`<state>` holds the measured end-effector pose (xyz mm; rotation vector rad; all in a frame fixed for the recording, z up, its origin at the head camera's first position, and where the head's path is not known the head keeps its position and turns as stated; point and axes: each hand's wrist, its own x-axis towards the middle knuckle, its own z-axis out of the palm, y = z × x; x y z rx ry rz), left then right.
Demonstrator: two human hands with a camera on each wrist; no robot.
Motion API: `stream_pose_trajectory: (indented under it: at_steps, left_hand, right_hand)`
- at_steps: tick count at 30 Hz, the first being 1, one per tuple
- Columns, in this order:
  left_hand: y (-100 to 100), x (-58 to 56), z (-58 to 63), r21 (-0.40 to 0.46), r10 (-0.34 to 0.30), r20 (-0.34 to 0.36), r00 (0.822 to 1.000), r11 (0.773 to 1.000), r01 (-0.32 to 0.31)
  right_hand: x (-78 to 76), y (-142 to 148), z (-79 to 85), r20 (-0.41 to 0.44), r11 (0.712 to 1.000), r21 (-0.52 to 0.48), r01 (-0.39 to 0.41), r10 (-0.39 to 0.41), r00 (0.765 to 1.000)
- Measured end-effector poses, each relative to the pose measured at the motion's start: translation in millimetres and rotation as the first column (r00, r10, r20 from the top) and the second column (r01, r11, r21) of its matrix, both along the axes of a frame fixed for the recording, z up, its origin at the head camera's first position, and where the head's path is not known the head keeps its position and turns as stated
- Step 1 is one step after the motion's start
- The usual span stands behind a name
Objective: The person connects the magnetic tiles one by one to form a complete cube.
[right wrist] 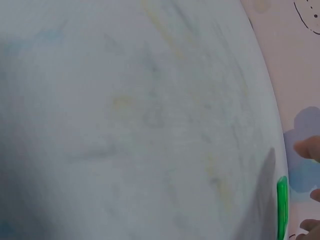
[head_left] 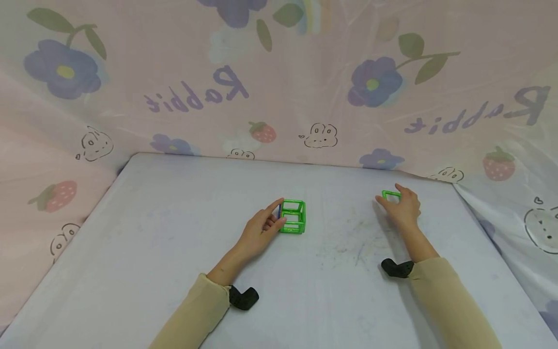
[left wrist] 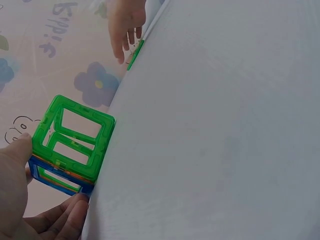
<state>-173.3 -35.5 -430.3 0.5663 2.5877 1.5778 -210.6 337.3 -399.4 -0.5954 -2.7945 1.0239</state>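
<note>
A small cube of see-through magnetic tiles (head_left: 301, 228), green with a blue side (left wrist: 60, 182), stands on the white table. My left hand (head_left: 258, 231) grips it from the left, with thumb and fingers on opposite edges. Further right, a single green square magnetic tile (head_left: 391, 193) lies on the table, partly hidden behind my right hand (head_left: 404, 207). Spread fingers and thumb of that hand hover around the tile. In the right wrist view a gap shows between the fingertips (right wrist: 309, 148) and the green tile (right wrist: 282, 207).
The white tabletop (head_left: 183, 218) bears faint scribble marks between the hands. A pink printed cloth (head_left: 279, 97) hangs behind the back edge and along both sides. Dark wrist devices (head_left: 244, 298) sit by both sleeves.
</note>
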Motion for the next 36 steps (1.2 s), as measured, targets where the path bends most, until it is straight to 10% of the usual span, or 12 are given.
stream_pose_trajectory:
  at_steps: [36]
  left_hand:
    - [0,1.5,-2.7,0.01,-0.001,-0.072,0.997,1.0,0.001]
  right_hand:
    - [3.6,8,-10.1,0.087,0.992,0.06,0.108,-0.113,0.99]
